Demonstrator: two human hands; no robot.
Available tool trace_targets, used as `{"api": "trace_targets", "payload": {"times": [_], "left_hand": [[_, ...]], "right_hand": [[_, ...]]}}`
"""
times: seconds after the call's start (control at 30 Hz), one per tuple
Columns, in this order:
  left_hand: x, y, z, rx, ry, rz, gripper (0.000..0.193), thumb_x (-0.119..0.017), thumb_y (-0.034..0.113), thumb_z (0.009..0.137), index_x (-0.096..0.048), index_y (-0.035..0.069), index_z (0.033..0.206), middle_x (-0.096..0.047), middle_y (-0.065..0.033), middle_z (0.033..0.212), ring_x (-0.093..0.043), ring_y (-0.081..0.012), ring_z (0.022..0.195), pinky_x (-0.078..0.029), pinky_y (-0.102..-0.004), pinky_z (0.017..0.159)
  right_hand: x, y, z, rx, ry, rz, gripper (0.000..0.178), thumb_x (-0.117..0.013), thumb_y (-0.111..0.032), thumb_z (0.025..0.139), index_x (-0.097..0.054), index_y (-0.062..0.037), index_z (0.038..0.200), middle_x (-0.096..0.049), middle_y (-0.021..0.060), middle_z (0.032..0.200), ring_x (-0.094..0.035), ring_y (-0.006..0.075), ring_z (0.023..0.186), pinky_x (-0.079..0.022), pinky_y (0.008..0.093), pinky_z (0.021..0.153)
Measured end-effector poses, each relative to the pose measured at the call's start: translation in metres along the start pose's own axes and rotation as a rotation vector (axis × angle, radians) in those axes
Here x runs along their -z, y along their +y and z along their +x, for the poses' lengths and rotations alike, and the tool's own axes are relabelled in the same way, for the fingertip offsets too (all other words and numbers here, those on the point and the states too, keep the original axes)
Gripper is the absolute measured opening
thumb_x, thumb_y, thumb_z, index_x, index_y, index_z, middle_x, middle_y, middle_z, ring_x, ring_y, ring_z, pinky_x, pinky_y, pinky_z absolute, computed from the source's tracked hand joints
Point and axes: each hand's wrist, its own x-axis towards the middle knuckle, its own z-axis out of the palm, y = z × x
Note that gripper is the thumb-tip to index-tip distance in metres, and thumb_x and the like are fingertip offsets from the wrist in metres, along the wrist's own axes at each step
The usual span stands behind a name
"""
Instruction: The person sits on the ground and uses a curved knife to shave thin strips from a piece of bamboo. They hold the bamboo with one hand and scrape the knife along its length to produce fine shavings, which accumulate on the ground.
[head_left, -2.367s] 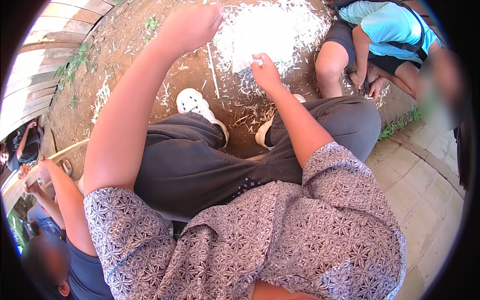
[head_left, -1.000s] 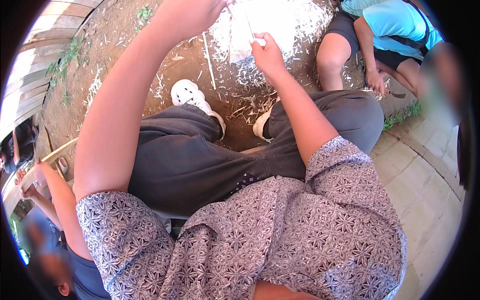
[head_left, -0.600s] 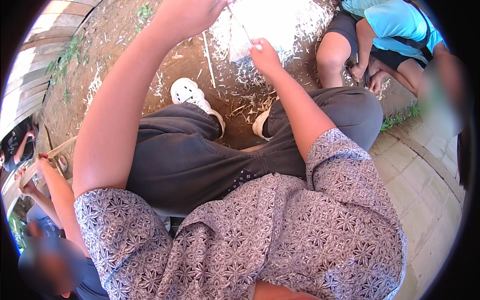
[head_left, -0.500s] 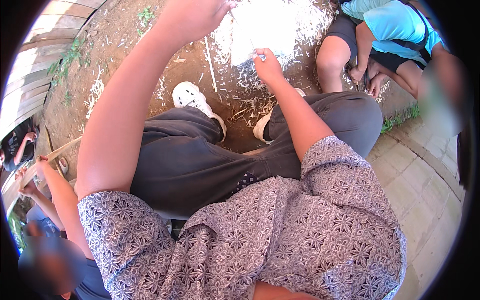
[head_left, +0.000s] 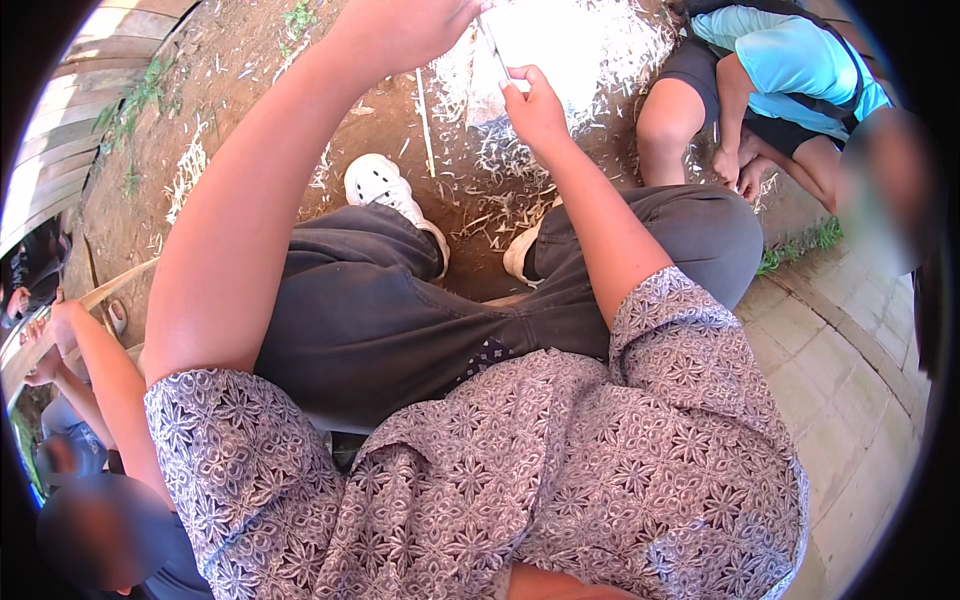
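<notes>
Grey slender strip (head_left: pixel 493 46), twelve o'clock: lower end pinched by right hand (head_left: pixel 537 108), now nearer left hand (head_left: pixel 415 32) than earlier. Left fingertips cropped, grip indeterminable. Pale shavings (head_left: pixel 640 55), one o'clock, partly glare-bleached.

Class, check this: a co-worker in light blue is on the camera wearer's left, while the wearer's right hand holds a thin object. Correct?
Not quite: the head view shows the co-worker in light blue on the right. The right hand does hold a thin object.
</notes>
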Motion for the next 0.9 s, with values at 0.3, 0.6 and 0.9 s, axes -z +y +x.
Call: {"api": "trace_targets", "payload": {"times": [0.3,0.6,0.9], "left_hand": [[0.015,0.004,0.001,0.150,-0.158,-0.153,0.037,-0.049,0.028,0.100,-0.066,0.000,0.083,-0.069,-0.0254,0.079,-0.068,-0.0449,0.076,-0.054,-0.0540,0.071],[-0.005,-0.002,0.003,-0.008,-0.045,-0.007,0.038,-0.050,0.029,0.101,-0.069,0.001,0.085,-0.069,-0.0265,0.082,-0.068,-0.0461,0.079,-0.054,-0.0550,0.072],[0.006,0.004,-0.003,-0.015,-0.035,-0.050,0.036,-0.051,0.032,0.101,-0.069,0.003,0.092,-0.070,-0.0261,0.085,-0.069,-0.0456,0.082,-0.053,-0.0550,0.072]], "right_hand": [[0.009,-0.017,-0.016,-0.117,-0.023,0.342,0.033,-0.058,-0.026,0.103,-0.054,-0.0094,0.131,-0.058,0.0035,0.077,-0.048,0.0091,0.053,-0.038,0.0282,0.046],[0.007,-0.013,-0.009,-0.145,-0.061,0.216,0.034,-0.057,-0.029,0.104,-0.055,-0.0068,0.130,-0.059,0.0043,0.074,-0.049,0.0107,0.052,-0.039,0.0298,0.044],[0.010,-0.026,-0.010,-0.207,0.068,0.408,0.042,-0.062,-0.033,0.103,-0.049,-0.0004,0.127,-0.050,0.0003,0.072,-0.042,0.0065,0.049,-0.035,0.0253,0.040]]}}
